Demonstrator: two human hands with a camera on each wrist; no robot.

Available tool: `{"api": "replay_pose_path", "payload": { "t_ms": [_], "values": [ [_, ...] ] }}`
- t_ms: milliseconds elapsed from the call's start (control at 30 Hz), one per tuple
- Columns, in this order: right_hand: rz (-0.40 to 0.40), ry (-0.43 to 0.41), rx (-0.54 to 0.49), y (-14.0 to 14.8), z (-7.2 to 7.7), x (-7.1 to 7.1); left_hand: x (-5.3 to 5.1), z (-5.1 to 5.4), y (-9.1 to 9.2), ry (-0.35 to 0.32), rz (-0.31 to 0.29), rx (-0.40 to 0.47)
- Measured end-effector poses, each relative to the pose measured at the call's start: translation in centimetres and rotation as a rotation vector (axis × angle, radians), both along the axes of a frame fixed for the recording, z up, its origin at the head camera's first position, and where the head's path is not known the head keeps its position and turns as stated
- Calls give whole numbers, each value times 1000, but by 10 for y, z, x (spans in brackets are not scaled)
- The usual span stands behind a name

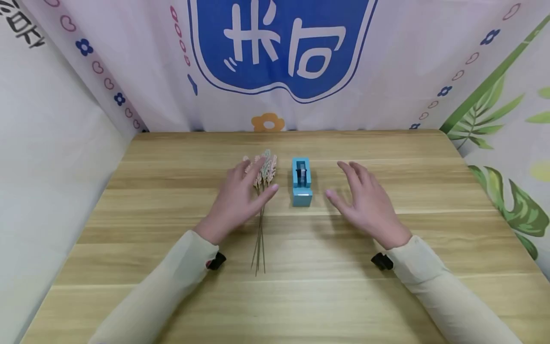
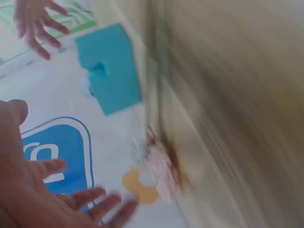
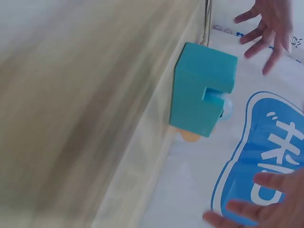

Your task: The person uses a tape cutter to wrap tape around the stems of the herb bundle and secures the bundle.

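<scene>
A blue tape dispenser (image 1: 302, 197) with a clear roll in it stands on the table between the two hands. Left of it lies a small bunch of artificial flowers (image 1: 269, 167), pink and pale green, thin stems toward the front edge. My left hand (image 1: 236, 198) hovers over the flowers with fingers spread and partly covers the blooms; it grips nothing. To the right of the dispenser my right hand (image 1: 367, 205) is held in the air, fingers apart, holding nothing. In the left wrist view the flower heads (image 2: 161, 171) look blurred beside the dispenser (image 2: 111, 69).
The wooden table (image 1: 343, 296) has rounded back corners. Behind it hangs a white cloth (image 1: 142, 57) with a blue printed emblem, and a leaf-patterned cloth (image 1: 511, 157) is at the right. Black wrist cameras (image 1: 382, 261) sit at both cuffs.
</scene>
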State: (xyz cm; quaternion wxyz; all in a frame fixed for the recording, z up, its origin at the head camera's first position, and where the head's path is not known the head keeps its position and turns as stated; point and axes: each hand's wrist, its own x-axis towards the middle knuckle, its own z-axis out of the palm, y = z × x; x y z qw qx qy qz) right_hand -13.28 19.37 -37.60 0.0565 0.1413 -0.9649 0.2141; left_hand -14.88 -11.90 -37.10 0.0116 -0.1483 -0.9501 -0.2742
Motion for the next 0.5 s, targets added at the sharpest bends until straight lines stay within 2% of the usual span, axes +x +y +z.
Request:
{"api": "replay_pose_path", "payload": {
  "t_ms": [100,233,367,500],
  "values": [
    [26,-19,-140,-7,4,-1,-5,3,10,-51,-83,190],
    [32,-148,-348,-20,6,-8,-15,-1,24,-129,-153,384],
    [-2,-270,-483,-32,1,-17,-24,-9,36,-249,-167,526],
    [-54,-357,-573,-40,-8,-21,-27,-19,46,-351,-155,588]
  ]
}}
